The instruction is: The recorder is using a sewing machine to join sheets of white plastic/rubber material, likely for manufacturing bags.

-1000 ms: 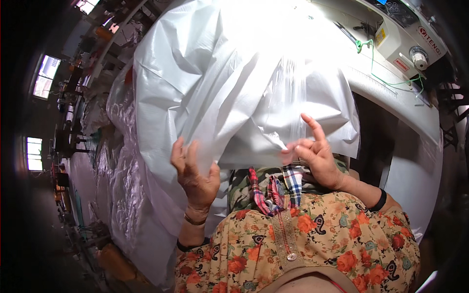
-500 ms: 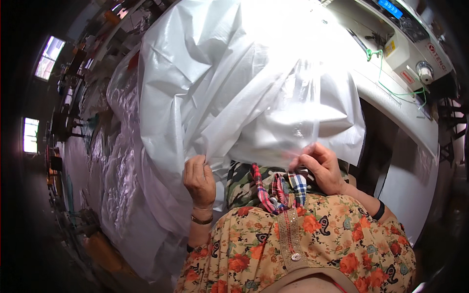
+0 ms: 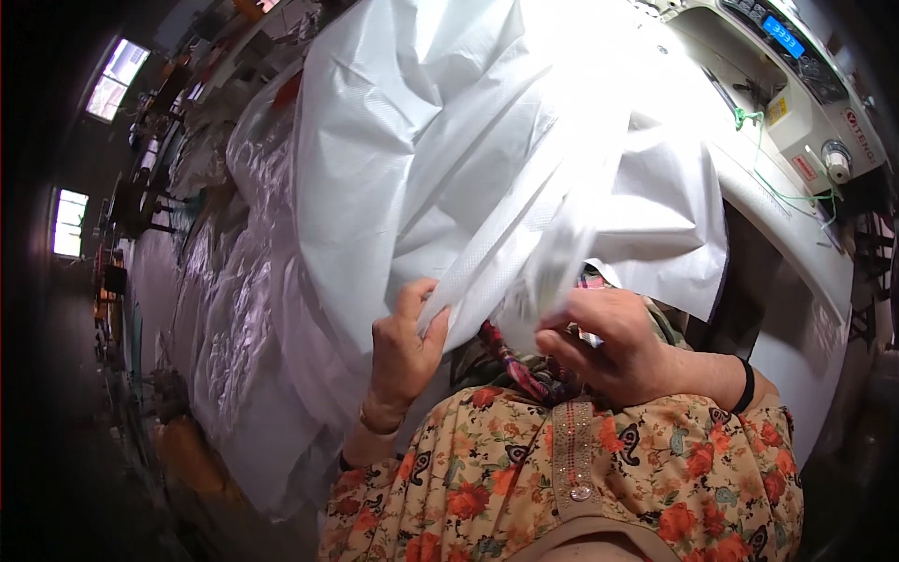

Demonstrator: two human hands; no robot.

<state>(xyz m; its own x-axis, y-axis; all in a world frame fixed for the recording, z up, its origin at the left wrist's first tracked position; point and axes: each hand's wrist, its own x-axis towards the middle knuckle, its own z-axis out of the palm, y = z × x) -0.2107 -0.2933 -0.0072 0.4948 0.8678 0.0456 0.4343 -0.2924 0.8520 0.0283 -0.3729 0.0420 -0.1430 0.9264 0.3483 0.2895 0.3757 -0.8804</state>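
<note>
A big white plastic sheet (image 3: pixel 375 159) spreads in folds from the bright worktop down over my lap. My left hand (image 3: pixel 405 347) pinches its folded edge between thumb and fingers, left of my lap. To the right, my right hand (image 3: pixel 613 342) is closed, its fingertips curled at the lower end of a see-through plastic strip (image 3: pixel 552 267). Motion smears that strip and the fingertips. Below the hands, red plaid cloth ties (image 3: pixel 515 363) lie against my floral top.
A white sewing machine (image 3: pixel 805 122) with a blue-lit display stands at the upper right, green thread (image 3: pixel 763 178) trailing from it. The white table edge (image 3: pixel 796 253) curves down the right side. Crumpled clear plastic (image 3: pixel 234 318) heaps up on the left.
My left hand has moved up and right along the sheet's edge. My right hand has turned over and come lower and inward, and the clear strip has swung left. The view has shifted slightly.
</note>
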